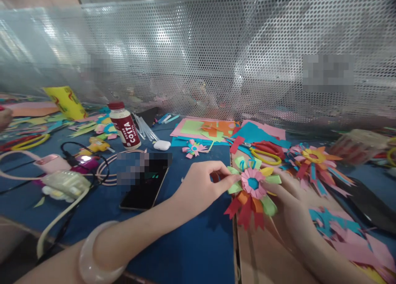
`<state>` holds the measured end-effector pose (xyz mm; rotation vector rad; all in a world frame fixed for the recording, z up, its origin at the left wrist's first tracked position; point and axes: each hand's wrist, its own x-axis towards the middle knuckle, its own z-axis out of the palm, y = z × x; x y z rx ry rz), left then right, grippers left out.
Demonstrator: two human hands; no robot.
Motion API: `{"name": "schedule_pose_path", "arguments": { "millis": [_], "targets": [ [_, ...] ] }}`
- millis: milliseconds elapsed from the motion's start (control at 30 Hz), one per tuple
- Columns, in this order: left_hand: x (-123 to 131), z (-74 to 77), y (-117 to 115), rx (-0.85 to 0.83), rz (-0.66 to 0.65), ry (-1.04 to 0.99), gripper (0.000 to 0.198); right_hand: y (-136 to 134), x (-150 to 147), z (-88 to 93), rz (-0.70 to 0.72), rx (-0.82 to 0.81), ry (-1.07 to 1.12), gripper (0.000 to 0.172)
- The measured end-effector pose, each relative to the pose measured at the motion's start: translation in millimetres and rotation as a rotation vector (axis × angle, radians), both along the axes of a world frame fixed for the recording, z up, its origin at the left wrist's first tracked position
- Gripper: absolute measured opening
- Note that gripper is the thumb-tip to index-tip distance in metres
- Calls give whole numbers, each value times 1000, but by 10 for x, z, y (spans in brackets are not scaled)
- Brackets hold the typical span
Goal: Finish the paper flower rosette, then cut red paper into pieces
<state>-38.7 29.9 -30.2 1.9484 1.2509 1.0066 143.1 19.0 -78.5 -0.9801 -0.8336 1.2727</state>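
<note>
Between my two hands is a paper flower (252, 182) with a pink ring, a blue centre, green and yellow loops, and red and orange strips hanging below. My left hand (206, 183), with a white bangle on its wrist, pinches the flower's left edge between thumb and fingers. From the right, my right hand (292, 207) grips the flower's right side, its fingers partly hidden behind the petals. Beyond the flower lie yellow-and-red-handled scissors (266, 155). A second paper flower (313, 155), orange and yellow with trailing strips, rests to the right.
A Costa bottle (124, 125), a black phone (145, 183) and a white earbud case (161, 145) stand or lie on the left, with charging cables around. Coloured paper sheets (192, 129) lie at the back before a perforated metal screen (198, 57). Another person's hand (4, 118) shows at far left.
</note>
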Motion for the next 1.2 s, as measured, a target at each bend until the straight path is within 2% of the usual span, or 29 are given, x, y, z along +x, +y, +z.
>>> {"name": "schedule_pose_path", "arguments": {
  "millis": [167,500,1100,1200],
  "targets": [
    [1,-34,19,28,-6,-6,24,-20,-21,-4,5,44,-50,30],
    [2,-34,8,-17,1,-38,26,-11,-23,16,-19,13,-8,22],
    [0,-55,26,-85,-32,-50,26,-24,-43,-5,-34,62,-2,30],
    [-4,-54,20,-99,-36,-53,27,-31,-48,8,-40,57,5,26]
  ]
}}
